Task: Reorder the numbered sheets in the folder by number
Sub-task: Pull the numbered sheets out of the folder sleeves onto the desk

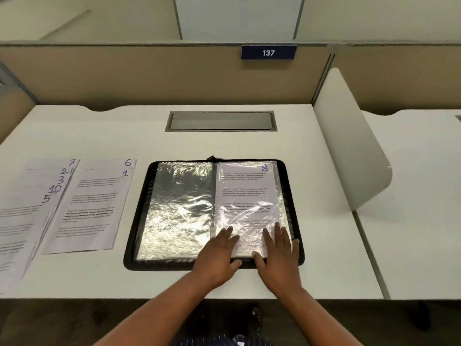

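A black zip folder (142, 208) lies open in the middle of the desk. Its left page is an empty shiny plastic sleeve (177, 208). The right sleeve holds the sheet numbered 8 (247, 186). My left hand (218, 253) and my right hand (279, 250) rest flat with straight fingers on the bottom of that right page. To the left of the folder lie loose sheets: sheet 1 (92, 208) on top of sheet 6 (127, 162), and a fanned stack (22, 221) showing 7, 2, 3, 10 and 5.
A grey cable tray (220, 121) is set into the desk behind the folder. A beige partition with a blue sign reading 137 (268, 52) closes the back. A white divider panel (349, 146) stands at the right.
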{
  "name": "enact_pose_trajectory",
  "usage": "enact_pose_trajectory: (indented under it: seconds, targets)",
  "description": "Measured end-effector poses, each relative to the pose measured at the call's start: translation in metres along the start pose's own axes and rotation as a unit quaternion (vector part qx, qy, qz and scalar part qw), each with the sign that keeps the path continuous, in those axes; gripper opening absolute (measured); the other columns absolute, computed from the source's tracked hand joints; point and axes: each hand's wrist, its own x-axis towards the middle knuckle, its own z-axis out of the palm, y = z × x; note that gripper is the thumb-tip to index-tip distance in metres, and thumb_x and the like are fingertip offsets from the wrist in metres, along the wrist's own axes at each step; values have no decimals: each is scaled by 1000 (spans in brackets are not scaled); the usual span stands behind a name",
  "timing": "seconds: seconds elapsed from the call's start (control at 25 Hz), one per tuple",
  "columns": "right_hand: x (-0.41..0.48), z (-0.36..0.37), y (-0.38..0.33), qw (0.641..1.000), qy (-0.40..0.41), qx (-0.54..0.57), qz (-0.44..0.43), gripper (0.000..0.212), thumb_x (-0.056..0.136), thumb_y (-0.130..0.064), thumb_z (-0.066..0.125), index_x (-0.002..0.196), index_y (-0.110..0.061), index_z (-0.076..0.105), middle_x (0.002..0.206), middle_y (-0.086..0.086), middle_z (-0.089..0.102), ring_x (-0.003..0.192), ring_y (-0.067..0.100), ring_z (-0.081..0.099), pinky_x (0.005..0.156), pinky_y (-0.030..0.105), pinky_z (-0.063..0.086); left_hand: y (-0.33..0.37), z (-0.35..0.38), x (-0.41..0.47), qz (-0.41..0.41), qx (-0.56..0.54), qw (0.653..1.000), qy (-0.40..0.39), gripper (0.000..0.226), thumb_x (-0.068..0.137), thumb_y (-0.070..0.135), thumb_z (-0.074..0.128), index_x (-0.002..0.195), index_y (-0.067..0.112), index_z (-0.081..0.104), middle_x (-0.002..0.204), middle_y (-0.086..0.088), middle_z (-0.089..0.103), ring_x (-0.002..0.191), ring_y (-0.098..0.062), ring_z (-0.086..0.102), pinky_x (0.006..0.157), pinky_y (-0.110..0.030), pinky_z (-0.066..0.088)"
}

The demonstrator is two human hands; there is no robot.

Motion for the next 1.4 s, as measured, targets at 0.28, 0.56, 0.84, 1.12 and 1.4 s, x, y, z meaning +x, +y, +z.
enact_pose_trajectory:
  seconds: [0.28,0.56,0.84,1.12,1.4]
  targets:
    - [-12,10,1,998,-43,-50,-6,87,99,-74,11,164,-18,-1,170,1,-12,154,18,-24,121,55,-20,-4,7,3,9,-44,999,30,50,102,43,51,149,28,47,166,7,24,155,-13,15,121,-32,24]
    - [-2,-1,-43,993,-20,14,-120,74,104,-61,18,164,-22,1,170,-8,-8,154,7,-22,124,49,-15,-8,-8,-10,-12,-98,993,62,68,94,46,57,155,29,36,159,10,36,146,-12,35,117,-30,30]
    - [11,-11,-123,958,-31,114,-261,66,109,-55,30,164,-23,15,171,-12,3,155,0,-10,128,38,-5,-38,-38,-43,-201,-285,907,236,17,97,34,61,81,30,63,77,11,65,73,-8,61,61,-27,45]
    - [8,14,-143,968,-37,76,-237,68,108,-58,28,164,-28,8,171,-13,-1,155,1,-12,128,40,-5,-103,-45,-73,-326,-292,860,260,19,97,44,59,85,31,65,84,15,66,82,-14,65,71,-30,49]
    - [-6,26,-115,993,-20,38,-108,74,103,-65,14,165,-25,9,168,-15,-4,154,1,-14,127,41,-8,-125,-41,-87,-284,-253,868,320,64,88,32,74,144,26,43,142,1,52,127,-22,52,103,-47,47]
